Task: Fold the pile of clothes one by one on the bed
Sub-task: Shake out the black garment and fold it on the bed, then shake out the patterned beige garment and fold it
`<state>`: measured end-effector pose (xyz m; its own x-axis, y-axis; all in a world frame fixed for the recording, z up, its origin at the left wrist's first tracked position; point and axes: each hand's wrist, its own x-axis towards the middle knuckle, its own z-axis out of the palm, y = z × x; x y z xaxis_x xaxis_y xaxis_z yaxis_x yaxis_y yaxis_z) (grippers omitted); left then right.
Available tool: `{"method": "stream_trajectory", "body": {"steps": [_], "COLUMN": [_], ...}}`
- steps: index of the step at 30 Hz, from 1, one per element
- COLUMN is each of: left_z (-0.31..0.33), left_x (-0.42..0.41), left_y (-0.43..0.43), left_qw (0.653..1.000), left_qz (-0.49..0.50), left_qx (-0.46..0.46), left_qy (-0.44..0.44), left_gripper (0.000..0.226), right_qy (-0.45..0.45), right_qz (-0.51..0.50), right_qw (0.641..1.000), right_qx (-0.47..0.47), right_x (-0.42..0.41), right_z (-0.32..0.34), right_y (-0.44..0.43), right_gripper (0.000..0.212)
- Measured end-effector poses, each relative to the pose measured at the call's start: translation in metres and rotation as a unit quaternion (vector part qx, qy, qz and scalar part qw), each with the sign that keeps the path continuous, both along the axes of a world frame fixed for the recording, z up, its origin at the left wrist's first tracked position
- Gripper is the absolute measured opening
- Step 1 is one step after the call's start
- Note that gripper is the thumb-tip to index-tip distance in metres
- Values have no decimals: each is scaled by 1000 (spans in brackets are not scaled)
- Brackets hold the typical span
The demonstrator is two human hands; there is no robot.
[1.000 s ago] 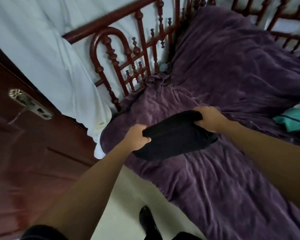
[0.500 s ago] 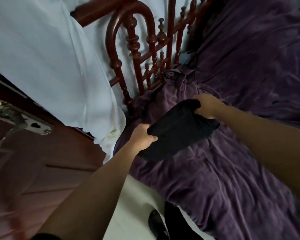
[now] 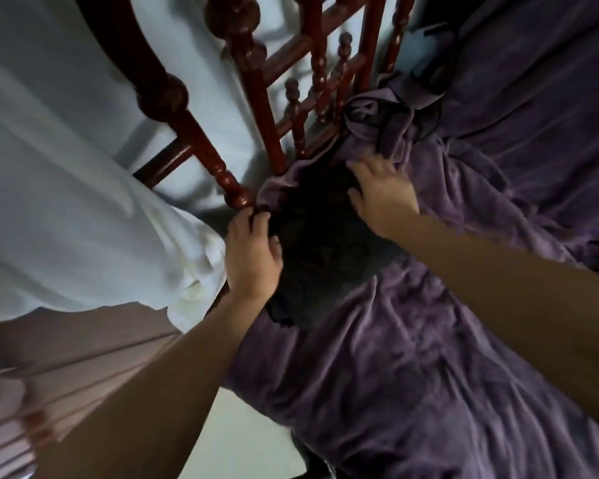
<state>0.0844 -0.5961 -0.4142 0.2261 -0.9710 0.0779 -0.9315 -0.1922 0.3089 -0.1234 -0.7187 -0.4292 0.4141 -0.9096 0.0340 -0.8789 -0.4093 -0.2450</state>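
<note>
At bed corner by the rail (image 3: 258,98): garment (image 3: 322,257), black, lies on the cover (image 3: 429,357). Your right hand (image 3: 381,195) rests spread flat on its far edge. Left hand (image 3: 253,257) sits at its left edge, fingers bent, possibly pinching; blurred, cannot tell. Judged soft, light, limp: grip by two corners.

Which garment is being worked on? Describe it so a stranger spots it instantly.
Start at the red-brown wooden bed frame with turned spindles; the rumpled purple blanket meets it. In that corner, between the left hand and right hand, lies the black garment. It is the only flat black cloth among purple folds.
</note>
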Motion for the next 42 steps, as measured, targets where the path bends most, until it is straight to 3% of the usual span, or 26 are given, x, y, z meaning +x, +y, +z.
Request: {"method": "stream_trajectory", "body": {"steps": [2,4,6,9,14,17,20,24,27,38,42], "left_z": [-19,-38,-62,-93,-118,-106,-83,-39,-5,90,122], "left_x": [-21,-32,-25,-8,-7,-8,-11,-27,-47,-158,-238], "left_y": [17,30,39,52,55,51,53,64,72,135,178], "left_qw": [994,978,961,953,947,942,941,939,928,855,808], "left_qz": [-102,-156,-165,-159,-161,-165,-175,-253,-298,-475,-554], "left_qx": [14,103,174,205,225,240,230,161,151,114,91], "left_qy": [-47,-94,-138,-158,-166,-168,-179,-171,-167,-172,-179], "left_gripper": [45,60,76,89,92,93,90,42,27,23,24], "right_qy": [27,79,103,136,144,162,142,126,119,96,77], "right_qz": [77,130,149,168,170,159,94,-16,-98,-283,-395], "right_qw": [997,988,982,974,972,970,981,985,975,939,905], "right_qx": [-19,20,49,60,76,87,91,113,160,170,139], "right_x": [1,-2,-4,-2,4,4,-13,-57,-86,-170,-227], "right_z": [-28,-55,-76,-105,-136,-120,-86,-44,-12,83,124], "right_y": [21,33,31,16,5,9,21,57,100,341,442], "right_gripper": [56,63,68,72,76,78,77,74,51,38,39]}}
